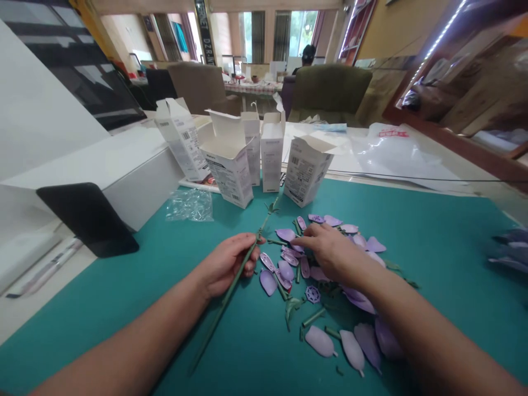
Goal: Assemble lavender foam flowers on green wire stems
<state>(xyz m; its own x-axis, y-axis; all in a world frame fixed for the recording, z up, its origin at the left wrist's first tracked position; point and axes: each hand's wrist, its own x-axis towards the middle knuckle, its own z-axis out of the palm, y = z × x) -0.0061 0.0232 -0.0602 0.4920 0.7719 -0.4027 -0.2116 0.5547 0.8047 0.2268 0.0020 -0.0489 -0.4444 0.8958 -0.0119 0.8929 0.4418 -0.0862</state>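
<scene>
My left hand (235,261) is closed around a long green artificial flower stem (231,291). The stem slants from the lower left up toward the boxes, with small green leaf-like parts (271,208) near its top. Over a loose pile of purple plastic petals (285,235), my right hand (325,245) reaches down with its index finger stretched out. That fingertip is at the petals on the pile's left side; the other fingers are partly hidden. Among the petals lie short green stem pieces (313,317), a curled green leaf (293,309) and a purple openwork ring (312,294).
Several opened white cartons (231,173) stand along the back of the green mat (165,308). Crumpled clear plastic (190,204) lies at left, near a leaning black phone-like slab (88,220) and a large white box (144,181). A plastic bag (391,148) rests back right. A person (308,56) sits far behind.
</scene>
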